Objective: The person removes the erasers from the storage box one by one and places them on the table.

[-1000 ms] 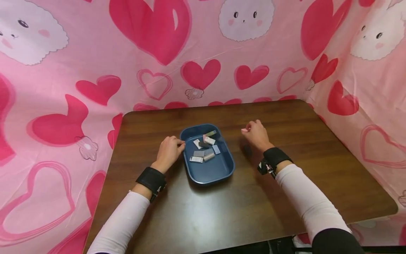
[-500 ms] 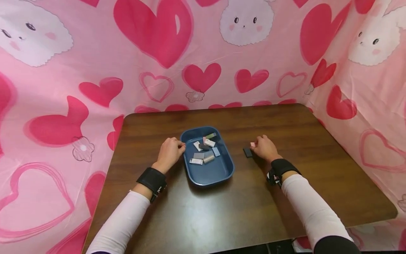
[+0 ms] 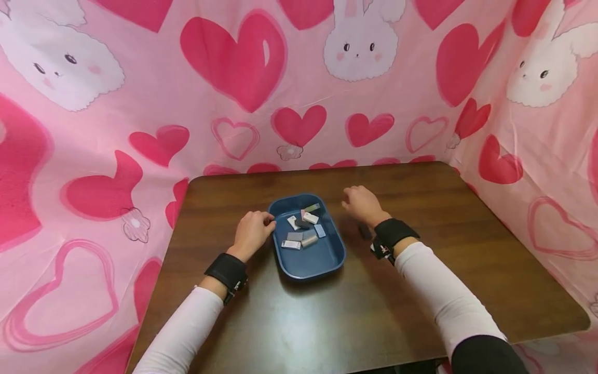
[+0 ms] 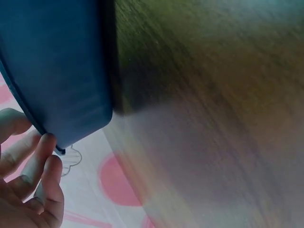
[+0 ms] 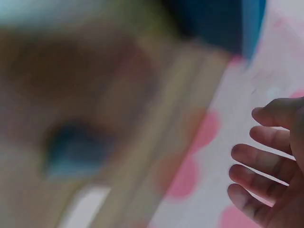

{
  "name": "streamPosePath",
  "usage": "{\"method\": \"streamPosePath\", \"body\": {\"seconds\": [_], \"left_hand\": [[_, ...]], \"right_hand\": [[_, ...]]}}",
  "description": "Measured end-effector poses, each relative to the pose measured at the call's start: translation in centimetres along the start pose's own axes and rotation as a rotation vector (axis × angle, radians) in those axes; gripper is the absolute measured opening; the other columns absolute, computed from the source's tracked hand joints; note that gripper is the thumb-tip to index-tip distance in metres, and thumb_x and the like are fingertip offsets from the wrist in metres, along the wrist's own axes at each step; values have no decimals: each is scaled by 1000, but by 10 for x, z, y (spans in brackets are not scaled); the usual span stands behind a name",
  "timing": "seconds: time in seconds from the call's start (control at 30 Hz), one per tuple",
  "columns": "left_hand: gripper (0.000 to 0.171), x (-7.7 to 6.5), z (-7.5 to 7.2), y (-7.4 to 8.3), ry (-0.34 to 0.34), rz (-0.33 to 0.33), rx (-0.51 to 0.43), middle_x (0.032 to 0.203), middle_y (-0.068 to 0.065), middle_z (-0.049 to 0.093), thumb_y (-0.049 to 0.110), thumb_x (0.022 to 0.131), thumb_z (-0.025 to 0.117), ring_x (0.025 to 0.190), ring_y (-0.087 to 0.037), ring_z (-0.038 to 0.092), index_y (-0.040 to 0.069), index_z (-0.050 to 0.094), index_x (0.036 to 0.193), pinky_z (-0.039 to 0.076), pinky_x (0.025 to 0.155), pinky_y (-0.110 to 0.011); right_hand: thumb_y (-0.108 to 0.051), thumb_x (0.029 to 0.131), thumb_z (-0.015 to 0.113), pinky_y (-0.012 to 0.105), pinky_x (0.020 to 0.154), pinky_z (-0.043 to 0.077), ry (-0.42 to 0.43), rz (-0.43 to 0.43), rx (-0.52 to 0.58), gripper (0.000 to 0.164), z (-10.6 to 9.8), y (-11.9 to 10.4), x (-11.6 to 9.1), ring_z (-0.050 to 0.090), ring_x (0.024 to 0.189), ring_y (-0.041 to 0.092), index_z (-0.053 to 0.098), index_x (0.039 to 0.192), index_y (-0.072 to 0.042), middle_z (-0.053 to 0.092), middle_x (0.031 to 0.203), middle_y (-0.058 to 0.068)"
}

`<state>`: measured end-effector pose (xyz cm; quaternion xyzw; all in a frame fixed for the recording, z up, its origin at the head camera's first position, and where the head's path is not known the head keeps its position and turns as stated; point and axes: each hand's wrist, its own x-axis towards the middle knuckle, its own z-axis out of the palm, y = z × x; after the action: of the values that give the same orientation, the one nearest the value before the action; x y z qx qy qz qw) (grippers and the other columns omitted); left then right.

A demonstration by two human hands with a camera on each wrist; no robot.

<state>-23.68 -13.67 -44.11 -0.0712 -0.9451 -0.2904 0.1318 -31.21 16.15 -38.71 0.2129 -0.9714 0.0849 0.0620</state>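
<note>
My left hand grips the rim of a blue plastic tray at its left side; in the left wrist view, curled fingers meet the rim. Several small blocks that look like erasers lie in the tray, among them a light blue block, a white block and a beige block. My right hand is over the table to the right of the tray. In the right wrist view its fingers are spread and loosely bent, with nothing between them.
A dark block lies on the brown wooden table, partly in the shadow of my right wrist. Beside it in the right wrist view is a blurred pale shape. A pink heart-print curtain surrounds the table's far side.
My right hand went right to the table with a pink block at its fingertips, then came back left and away with the fingers free. The left hand stayed at the tray rim.
</note>
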Motion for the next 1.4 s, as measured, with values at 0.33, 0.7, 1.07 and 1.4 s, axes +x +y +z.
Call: {"method": "streamPosePath", "body": {"seconds": [0.33, 0.7, 1.07, 1.4], "left_hand": [[21, -6, 1, 2, 15, -10, 53, 87, -9, 74, 20, 86, 72, 83, -27, 64, 7, 77, 102, 52, 75, -40], [22, -12, 4, 6, -21, 5, 33, 88, -9, 72, 18, 87, 73, 82, -25, 60, 7, 77, 105, 48, 72, -35], [21, -8, -1, 5, -8, 25, 37, 83, -10, 70, 16, 87, 72, 77, -24, 57, 4, 77, 104, 44, 66, -33], [21, -8, 1, 1, 27, 71, 49, 87, -12, 72, 16, 86, 73, 81, -29, 61, 4, 77, 102, 48, 71, -39]], "right_hand": [[-24, 90, 67, 42, 96, 50, -374, -150, 77, 33, 26, -111, 45, 62, 107, 27, 66, 118, -5, 69, 114, 10], [-6, 90, 63, 46, 84, 54, -221, -173, -34, 13, 74, -127, 39, 65, 95, 32, 68, 99, 2, 67, 100, 18], [-7, 89, 64, 47, 81, 55, -122, -140, 14, 13, 82, -132, 44, 66, 91, 32, 69, 98, 1, 65, 99, 18], [-13, 85, 71, 42, 80, 53, 48, -64, 294, 22, 67, -126, 45, 63, 86, 28, 69, 104, -2, 57, 100, 13]]}}
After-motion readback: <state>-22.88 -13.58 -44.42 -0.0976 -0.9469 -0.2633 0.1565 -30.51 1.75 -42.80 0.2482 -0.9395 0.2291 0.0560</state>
